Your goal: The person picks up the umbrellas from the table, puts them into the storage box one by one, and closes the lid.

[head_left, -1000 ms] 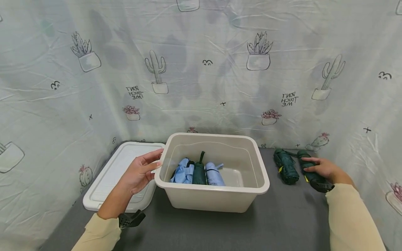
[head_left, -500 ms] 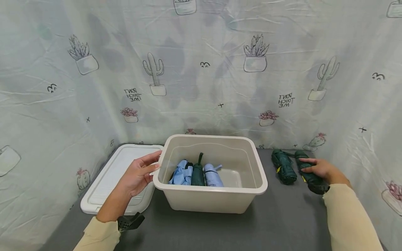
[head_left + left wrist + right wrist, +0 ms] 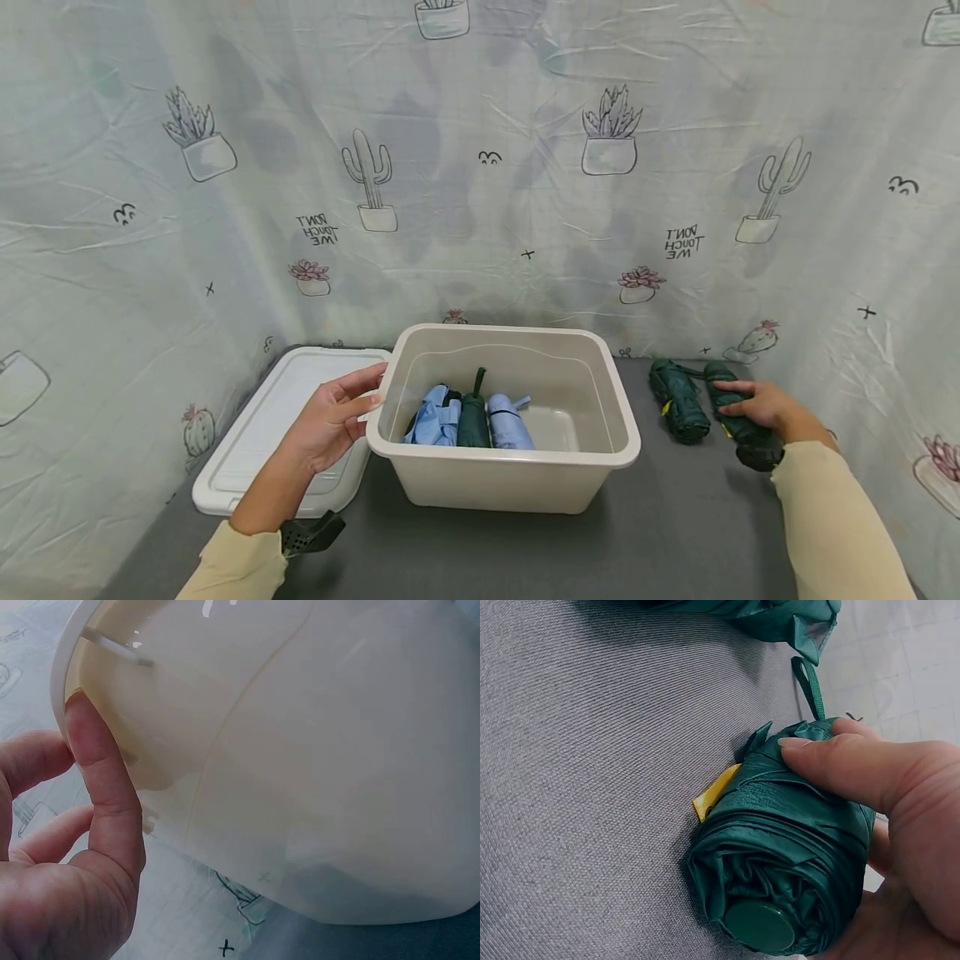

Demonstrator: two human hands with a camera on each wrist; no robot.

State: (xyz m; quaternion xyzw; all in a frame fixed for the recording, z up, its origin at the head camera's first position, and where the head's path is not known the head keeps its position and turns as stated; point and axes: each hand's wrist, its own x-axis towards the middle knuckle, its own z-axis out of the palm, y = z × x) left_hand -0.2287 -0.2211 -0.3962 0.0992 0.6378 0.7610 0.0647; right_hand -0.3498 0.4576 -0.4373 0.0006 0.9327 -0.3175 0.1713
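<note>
A beige plastic bin (image 3: 504, 457) stands on the grey table. In it lie two light blue folded umbrellas (image 3: 432, 419) (image 3: 509, 423) with a dark green one (image 3: 474, 418) between them. My left hand (image 3: 336, 414) rests against the bin's left rim, fingers loosely straight. The left wrist view shows its thumb (image 3: 105, 787) against the bin wall (image 3: 322, 750) just under the rim. My right hand (image 3: 759, 406) grips a dark green folded umbrella (image 3: 726, 390) that lies on the table right of the bin. In the right wrist view the thumb (image 3: 855, 769) wraps over the umbrella (image 3: 780, 877). A second green umbrella (image 3: 678, 400) lies beside it, untouched.
The bin's white lid (image 3: 273, 421) lies flat on the table, left of the bin. A cactus-print cloth (image 3: 487, 167) hangs close behind and at both sides. Bare grey table (image 3: 675, 517) runs in front of the bin.
My right hand's fingers have curled closer round the green umbrella, which stays on the table. The left hand and bin have not moved.
</note>
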